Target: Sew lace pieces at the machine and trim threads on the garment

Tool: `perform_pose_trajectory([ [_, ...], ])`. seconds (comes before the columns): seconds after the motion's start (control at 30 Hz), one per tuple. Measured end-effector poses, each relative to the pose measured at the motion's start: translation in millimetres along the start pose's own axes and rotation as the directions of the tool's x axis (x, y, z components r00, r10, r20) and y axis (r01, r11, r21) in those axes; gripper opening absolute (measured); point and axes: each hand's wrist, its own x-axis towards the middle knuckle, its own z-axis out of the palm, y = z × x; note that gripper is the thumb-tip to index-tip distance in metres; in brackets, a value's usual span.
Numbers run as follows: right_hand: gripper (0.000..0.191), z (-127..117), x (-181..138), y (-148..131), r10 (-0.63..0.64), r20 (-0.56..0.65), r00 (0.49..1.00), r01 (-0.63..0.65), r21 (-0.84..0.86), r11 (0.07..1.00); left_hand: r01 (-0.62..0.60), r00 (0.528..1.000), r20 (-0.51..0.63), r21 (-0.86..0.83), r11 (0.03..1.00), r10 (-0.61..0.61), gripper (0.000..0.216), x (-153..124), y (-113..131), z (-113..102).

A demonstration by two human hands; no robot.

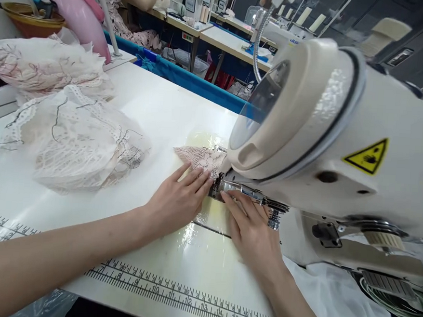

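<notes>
A small piece of pink lace (pixel 199 158) lies on the white sewing table (pixel 153 111), running under the foot of a cream sewing machine (pixel 343 138). My left hand (pixel 177 199) lies flat on the table with fingers stretched out, fingertips pressing the lace's near edge. My right hand (pixel 252 229) rests flat beside it, fingers extended toward the presser foot (pixel 227 186), touching the fabric edge there. The needle area is partly hidden by the machine head.
A heap of white and pink lace pieces (pixel 68 139) sits at the left, with more behind (pixel 40 64). A printed ruler (pixel 187 297) runs along the table's front edge. Another person in a floral garment (pixel 128 8) works at a far bench.
</notes>
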Motion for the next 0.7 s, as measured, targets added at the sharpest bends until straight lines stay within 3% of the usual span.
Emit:
perform_pose_trajectory([
  [0.2, 0.035, -4.3, 2.6, 4.9, -0.031, 0.035, 0.999, 0.031, 0.002, 1.000, 0.013, 1.000, -0.010, -0.005, 1.000, -0.013, 0.044, -1.9, -0.6, 3.3],
  [0.47, 0.035, -3.4, 2.3, 9.4, -0.043, 0.048, 0.998, 0.044, -0.019, 0.999, 0.017, 0.998, 0.056, -0.021, 1.000, -0.016, 0.046, -2.8, -0.7, 2.8],
  [0.7, 0.032, -3.6, 1.0, 11.7, -0.004, 0.041, 0.999, 0.003, 0.012, 1.000, 0.003, 0.997, 0.079, -0.012, 1.000, -0.002, 0.047, -2.7, -1.5, 1.8],
])
